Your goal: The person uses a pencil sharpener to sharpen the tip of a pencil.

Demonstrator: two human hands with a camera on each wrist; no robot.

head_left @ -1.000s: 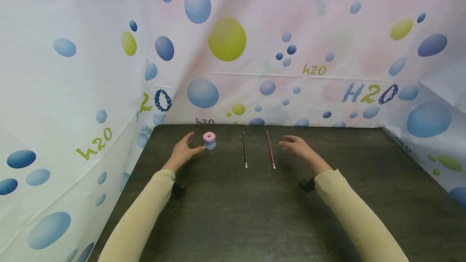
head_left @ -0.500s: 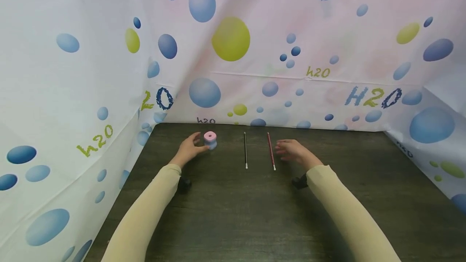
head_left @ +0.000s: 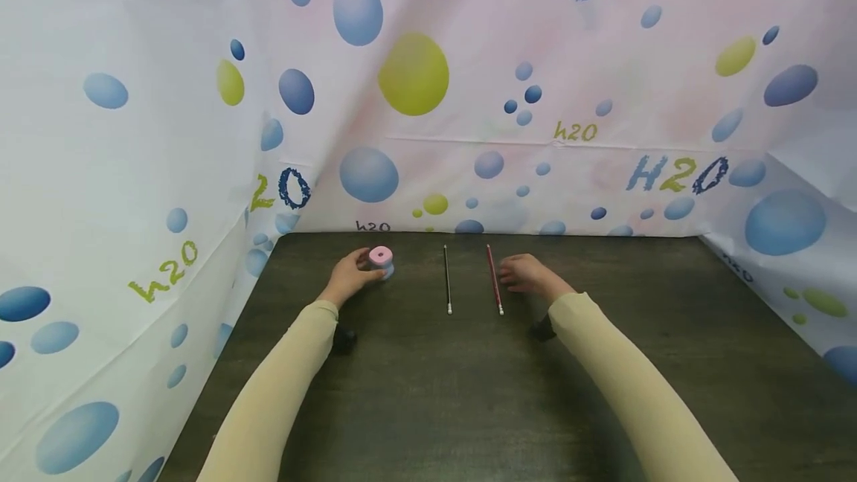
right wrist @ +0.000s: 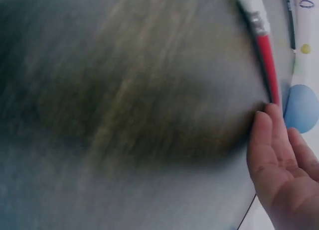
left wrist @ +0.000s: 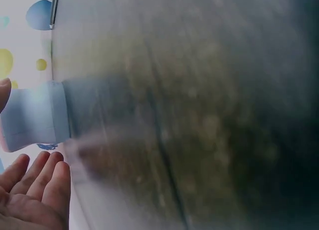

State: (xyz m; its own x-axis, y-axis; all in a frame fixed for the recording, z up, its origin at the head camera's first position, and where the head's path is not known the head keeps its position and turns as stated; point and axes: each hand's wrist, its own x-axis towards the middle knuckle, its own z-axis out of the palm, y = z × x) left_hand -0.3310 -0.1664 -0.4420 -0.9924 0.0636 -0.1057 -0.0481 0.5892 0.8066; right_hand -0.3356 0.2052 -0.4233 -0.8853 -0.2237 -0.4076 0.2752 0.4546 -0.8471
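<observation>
Three things stand out on the dark tabletop (head_left: 428, 385): a pink and blue spool (head_left: 382, 262) and two pencils. My guess is that the spool is the one most easily upset. It stands upright, and a thumb pressing one side before the fingers meet the other could tip it or slide it toward the far edge. The red pencil (head_left: 495, 281) could roll if fingertips nudge its shaft rather than close on it, and then it might run into the dark pencil (head_left: 448, 281) beside it.

The spool is near the far edge, toward the far left corner, at the fingertips of the left hand (head_left: 347, 277). That hand's thumb and fingers are spread on opposite sides of it; the left wrist view shows a gap between most of the fingers and the spool, and whether the thumb touches I cannot tell. The red pencil lies just beside the right hand (head_left: 527, 274), its white end pointing to the near edge. The fingers there are extended and grip nothing that shows; one tip overlaps the shaft in the right wrist view, though contact is unclear. The two hands are well apart, with the dark pencil lying between them, out of either one's hold.
</observation>
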